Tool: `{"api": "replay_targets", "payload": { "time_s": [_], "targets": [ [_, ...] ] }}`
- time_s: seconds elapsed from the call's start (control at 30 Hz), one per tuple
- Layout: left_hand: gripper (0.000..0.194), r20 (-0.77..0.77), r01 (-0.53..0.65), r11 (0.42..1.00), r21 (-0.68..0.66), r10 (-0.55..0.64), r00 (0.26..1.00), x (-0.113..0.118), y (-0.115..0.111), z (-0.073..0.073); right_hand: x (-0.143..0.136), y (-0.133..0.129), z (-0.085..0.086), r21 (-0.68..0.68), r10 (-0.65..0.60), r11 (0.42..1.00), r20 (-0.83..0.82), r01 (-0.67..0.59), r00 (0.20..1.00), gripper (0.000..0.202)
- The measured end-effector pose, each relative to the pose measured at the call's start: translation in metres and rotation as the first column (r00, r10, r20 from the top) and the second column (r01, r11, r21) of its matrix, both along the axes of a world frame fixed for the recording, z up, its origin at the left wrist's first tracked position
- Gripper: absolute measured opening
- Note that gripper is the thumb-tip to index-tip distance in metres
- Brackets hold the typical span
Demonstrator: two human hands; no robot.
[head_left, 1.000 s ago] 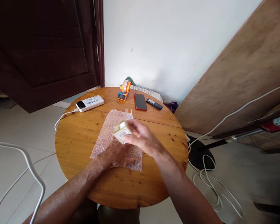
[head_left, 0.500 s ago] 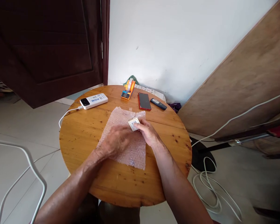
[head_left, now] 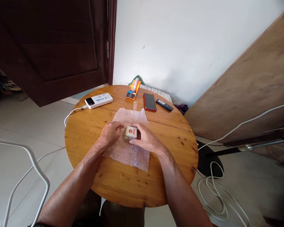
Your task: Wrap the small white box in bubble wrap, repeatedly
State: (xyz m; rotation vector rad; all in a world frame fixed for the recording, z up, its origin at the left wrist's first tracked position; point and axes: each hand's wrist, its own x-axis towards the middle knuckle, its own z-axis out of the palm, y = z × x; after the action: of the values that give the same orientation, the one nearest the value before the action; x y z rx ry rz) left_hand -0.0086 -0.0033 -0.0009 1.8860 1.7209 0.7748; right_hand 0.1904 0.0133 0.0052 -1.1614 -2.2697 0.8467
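Observation:
A small cream cardboard box [head_left: 130,132] with red print on top rests on a sheet of bubble wrap [head_left: 130,154]. My right hand [head_left: 147,137] grips the box from the right, fingers at its far side and thumb at the near side. Just left of the box, my left hand [head_left: 110,135] lies over the wrap with its fingers bent together. Whether they pinch anything is hidden. A short clear strip of tape [head_left: 135,106] lies at the wrap's far edge.
On the round wooden table [head_left: 123,190], a white power bank [head_left: 99,101] with a cable lies left. Behind the wrap are an orange tape dispenser [head_left: 133,89], a red-cased phone [head_left: 150,102] and a dark handheld device [head_left: 164,105]. A wall stands behind.
My right hand has lowered the box onto the bubble wrap and turned it, so the red-printed face is up instead of the barcode. My left hand has drawn back leftward from beneath it.

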Motion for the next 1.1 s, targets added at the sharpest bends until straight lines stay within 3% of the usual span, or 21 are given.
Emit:
{"api": "replay_targets", "payload": {
  "time_s": [0.33, 0.77, 1.1],
  "targets": [
    [0.034, -0.058, -0.001, 0.999, 0.047, 0.003, 0.998, 0.001, 0.0, -0.003, -0.001, -0.002, 0.007, 0.014, -0.062, 0.998, 0.133, 0.061, 0.989, 0.042],
    [0.034, -0.102, 0.001, 0.999, 0.051, 0.004, 0.995, 0.001, -0.001, -0.008, 0.001, -0.002, 0.009, 0.025, -0.011, 1.0, 0.112, 0.008, 0.994, 0.046],
    [0.034, -0.093, 0.003, 0.998, 0.062, 0.003, 0.996, 0.0, -0.001, -0.009, 0.009, -0.001, 0.014, -0.132, 0.04, 0.99, -0.003, -0.04, 0.999, 0.068]
  ]
}}
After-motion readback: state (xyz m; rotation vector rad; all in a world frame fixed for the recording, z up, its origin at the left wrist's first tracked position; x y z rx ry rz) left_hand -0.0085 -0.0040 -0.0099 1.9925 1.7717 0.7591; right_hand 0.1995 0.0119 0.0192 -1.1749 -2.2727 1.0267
